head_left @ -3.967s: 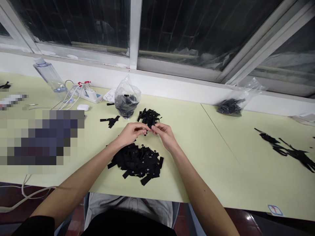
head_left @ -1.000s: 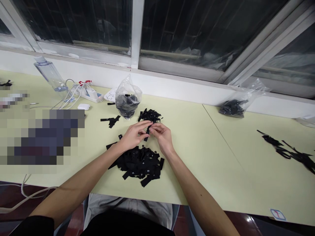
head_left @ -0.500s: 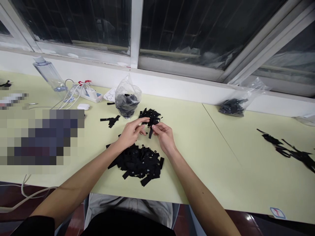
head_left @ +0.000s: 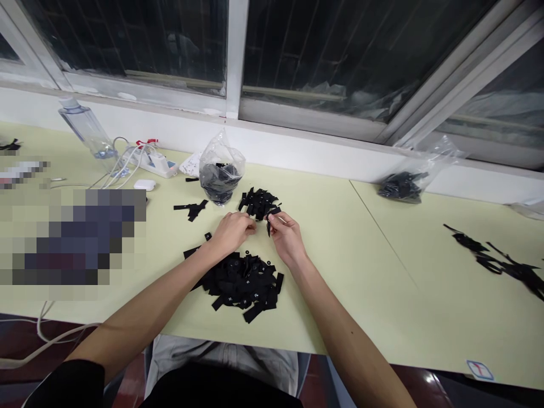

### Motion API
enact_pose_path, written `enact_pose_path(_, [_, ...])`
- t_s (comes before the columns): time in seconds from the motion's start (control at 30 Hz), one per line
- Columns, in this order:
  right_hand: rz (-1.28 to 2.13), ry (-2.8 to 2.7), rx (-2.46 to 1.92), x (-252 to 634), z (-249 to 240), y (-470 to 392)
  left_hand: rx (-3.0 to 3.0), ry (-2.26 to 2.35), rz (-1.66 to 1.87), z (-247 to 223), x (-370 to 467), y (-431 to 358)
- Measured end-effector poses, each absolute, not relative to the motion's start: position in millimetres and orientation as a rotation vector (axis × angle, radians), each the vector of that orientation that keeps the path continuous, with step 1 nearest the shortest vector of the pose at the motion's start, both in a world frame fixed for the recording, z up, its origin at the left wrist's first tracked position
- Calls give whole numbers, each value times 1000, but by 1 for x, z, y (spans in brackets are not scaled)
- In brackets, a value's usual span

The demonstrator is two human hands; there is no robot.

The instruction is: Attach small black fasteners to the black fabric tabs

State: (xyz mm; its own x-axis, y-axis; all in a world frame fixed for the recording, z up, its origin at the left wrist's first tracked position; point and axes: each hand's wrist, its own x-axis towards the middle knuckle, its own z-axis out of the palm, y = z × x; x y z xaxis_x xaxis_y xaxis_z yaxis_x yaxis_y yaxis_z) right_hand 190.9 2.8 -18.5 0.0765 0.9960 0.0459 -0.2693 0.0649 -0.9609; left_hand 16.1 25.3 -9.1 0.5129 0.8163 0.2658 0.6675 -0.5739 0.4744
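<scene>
My right hand (head_left: 287, 237) pinches a black fabric strip (head_left: 274, 213) between thumb and fingers, part of it pointing up to the right and part hanging down. Just left of it, my left hand (head_left: 232, 233) is closed with its fingertips together over the table; what they hold, if anything, is hidden. Beyond both hands lies a small pile of black strips (head_left: 258, 202). Nearer to my body spreads a larger heap of black strips (head_left: 242, 283), some with small white marks. Little black rings (head_left: 268, 263) rest at the heap's far edge.
A clear bag of black pieces (head_left: 221, 175) stands behind the small pile; another bag (head_left: 402, 186) lies by the wall. Loose strips (head_left: 193, 210) lie left, black straps (head_left: 505, 263) right. A bottle (head_left: 87, 130), a power strip (head_left: 157, 163) and white cables occupy the back left.
My left fingers, stretched out before, have curled together and drawn back. A small ring near them no longer shows. The strip in my right hand has turned from hanging straight to angled up.
</scene>
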Motion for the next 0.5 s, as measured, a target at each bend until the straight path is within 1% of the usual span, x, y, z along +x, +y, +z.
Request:
enact_pose_path(0.2, [1277,-967,-955,189,-18,2,2439,1255,628,-13,16,25])
enact_pose_path(0.5, [1188,-1099,-1022,187,-15,-1,2511,1111,632,-19,11,20])
